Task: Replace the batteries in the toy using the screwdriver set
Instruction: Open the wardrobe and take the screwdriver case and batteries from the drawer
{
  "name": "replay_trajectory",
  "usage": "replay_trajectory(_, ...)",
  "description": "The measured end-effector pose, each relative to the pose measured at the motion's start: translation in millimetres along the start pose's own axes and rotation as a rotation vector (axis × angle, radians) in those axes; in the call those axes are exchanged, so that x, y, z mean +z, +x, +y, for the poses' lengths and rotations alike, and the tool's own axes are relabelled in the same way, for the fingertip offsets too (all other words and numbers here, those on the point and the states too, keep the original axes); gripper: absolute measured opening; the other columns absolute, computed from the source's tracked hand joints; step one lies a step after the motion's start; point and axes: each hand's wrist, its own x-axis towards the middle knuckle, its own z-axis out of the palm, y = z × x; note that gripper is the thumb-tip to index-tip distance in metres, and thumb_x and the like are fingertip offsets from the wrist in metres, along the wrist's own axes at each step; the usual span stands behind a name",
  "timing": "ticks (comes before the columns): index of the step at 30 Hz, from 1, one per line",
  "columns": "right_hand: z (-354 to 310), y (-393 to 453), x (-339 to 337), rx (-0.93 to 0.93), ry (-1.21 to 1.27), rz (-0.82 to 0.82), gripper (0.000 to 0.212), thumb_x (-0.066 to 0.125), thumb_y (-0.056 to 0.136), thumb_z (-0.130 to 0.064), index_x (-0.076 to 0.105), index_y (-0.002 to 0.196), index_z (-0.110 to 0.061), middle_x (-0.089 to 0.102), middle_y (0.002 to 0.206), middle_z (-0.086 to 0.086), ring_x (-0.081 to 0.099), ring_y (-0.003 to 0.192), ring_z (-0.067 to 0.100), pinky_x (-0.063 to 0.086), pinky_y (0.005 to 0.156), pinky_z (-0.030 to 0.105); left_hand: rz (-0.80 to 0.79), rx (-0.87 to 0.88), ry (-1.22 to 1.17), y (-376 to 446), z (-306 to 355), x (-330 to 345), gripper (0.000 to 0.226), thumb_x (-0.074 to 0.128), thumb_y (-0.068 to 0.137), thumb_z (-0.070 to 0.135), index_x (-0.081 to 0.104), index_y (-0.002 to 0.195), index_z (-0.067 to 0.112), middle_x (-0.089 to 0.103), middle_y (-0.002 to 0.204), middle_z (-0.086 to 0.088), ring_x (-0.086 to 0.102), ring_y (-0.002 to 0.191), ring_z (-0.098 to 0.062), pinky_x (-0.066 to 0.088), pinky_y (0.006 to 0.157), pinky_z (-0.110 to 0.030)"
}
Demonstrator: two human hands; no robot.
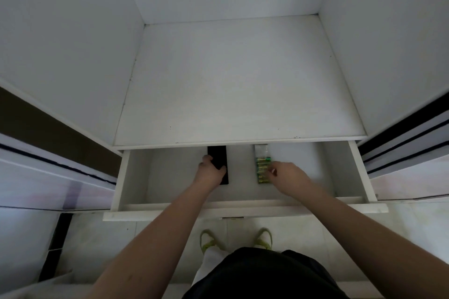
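Head view, looking down into an open white drawer (126, 177) pulled out beneath a white shelf (238, 85) set in a white alcove. At far left and far right, panels with dark stripes flank the alcove. Inside the drawer, left of centre, lies a flat black case (217, 153), its long axis running near to far and its far end tucked under the shelf edge. The left hand (211, 172) lies over the near part of the case with fingers curled round its edges, gripping it; the thumb sits on the left edge, the fingertips on the right. To the right of the case, and apart from it, lies a pack of batteries (261, 170), green and gold cells set side by side in clear wrap, the empty end of the wrap pointing far. The right hand (288, 175) rests at the right edge of the pack, fingertips touching it; whether the fingers pinch the pack cannot be told. Both forearms reach over the drawer front. Nearest, on a pale tiled floor (97, 238), stand two yellow-green shoes (209, 241).
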Motion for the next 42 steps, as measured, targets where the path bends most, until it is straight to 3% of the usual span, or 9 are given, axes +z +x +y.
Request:
replay_trajectory(3, 11, 23, 14, 0.155, 0.201, 0.04, 0.05, 0.055, 0.092, -0.033, 0.045, 0.135, -0.011, 0.059, 0.121, 0.015, 0.057, 0.11, 0.031, 0.048, 0.092, 0.04, 0.078, -0.13, 0.019, 14, -7, 7, 0.065, 0.063, 0.089, 0.037, 0.031, 0.138, 0.008, 0.043, 0.134, -0.019, 0.051, 0.119, -0.036, 0.046, 0.097, -0.038)
replay_trajectory(5, 13, 34, 24, 0.268, 0.277, 0.076, 0.061, 0.058, 0.089, -0.036, 0.036, 0.141, -0.011, 0.052, 0.127, 0.016, 0.054, 0.116, 0.034, 0.046, 0.095, 0.041, 0.091, -0.189, 0.059, 22, -9, 7, 0.066, 0.064, 0.088, 0.04, 0.033, 0.134, 0.004, 0.043, 0.135, -0.02, 0.05, 0.121, -0.036, 0.045, 0.098, -0.038)
replay_trajectory(10, 9, 55, 41, 0.389, 0.329, 0.047, 0.066, 0.063, 0.087, -0.037, 0.033, 0.136, -0.006, 0.044, 0.131, 0.018, 0.05, 0.118, 0.038, 0.044, 0.098, 0.045, 0.075, -0.263, 0.178, 35, -7, 11, 0.085, 0.069, 0.078, 0.057, 0.033, 0.134, 0.003, 0.044, 0.135, -0.015, 0.052, 0.12, -0.032, 0.049, 0.094, -0.042)
replay_trajectory(18, -8, 76, 54, 0.51, 0.308, 0.051, 0.075, 0.064, 0.081, -0.055, 0.036, 0.131, -0.006, 0.042, 0.131, 0.014, 0.046, 0.121, 0.032, 0.04, 0.1, 0.04, -0.042, -0.257, 0.222, 34, -8, 23, 0.104, 0.081, 0.065, 0.056, 0.03, 0.137, 0.001, 0.045, 0.137, -0.015, 0.052, 0.121, -0.027, 0.05, 0.097, -0.039)
replay_trajectory(26, 2, 59, 76, 0.44, 0.247, 0.148, 0.069, 0.061, 0.083, -0.057, 0.04, 0.125, -0.005, 0.046, 0.125, 0.014, 0.05, 0.114, 0.031, 0.043, 0.091, 0.04, -0.174, -0.22, 0.234, 15, -29, 21, 0.093, 0.082, 0.065, 0.055, 0.041, 0.131, 0.003, 0.056, 0.128, -0.011, 0.058, 0.112, -0.024, 0.053, 0.085, -0.03)
replay_trajectory(34, 3, 42, 87, 0.443, 0.152, 0.156, 0.064, 0.067, 0.08, -0.048, 0.043, 0.122, -0.007, 0.05, 0.124, 0.012, 0.051, 0.113, 0.028, 0.041, 0.091, 0.037, -0.117, -0.201, 0.161, -7, -45, 26, 0.078, 0.078, 0.073, 0.051, 0.05, 0.129, 0.006, 0.059, 0.129, -0.01, 0.06, 0.112, -0.023, 0.046, 0.079, -0.024)
replay_trajectory(37, 4, 38, 92, 0.417, 0.188, 0.187, 0.06, 0.069, 0.079, -0.042, 0.042, 0.12, -0.007, 0.054, 0.12, 0.012, 0.055, 0.109, 0.029, 0.042, 0.088, 0.036, -0.086, -0.193, 0.189, -13, -48, 25, 0.075, 0.078, 0.071, 0.052, 0.054, 0.124, 0.006, 0.062, 0.125, -0.01, 0.061, 0.11, -0.023, 0.045, 0.077, -0.023)
replay_trajectory(42, 11, 34, 91, 0.383, 0.344, 0.144, 0.073, 0.076, 0.075, -0.042, 0.037, 0.126, -0.008, 0.052, 0.122, 0.013, 0.053, 0.112, 0.03, 0.044, 0.09, 0.037, -0.097, -0.185, 0.169, -19, -44, 26, 0.064, 0.079, 0.074, 0.045, 0.055, 0.119, 0.006, 0.064, 0.118, -0.01, 0.063, 0.102, -0.023, 0.048, 0.074, -0.025)
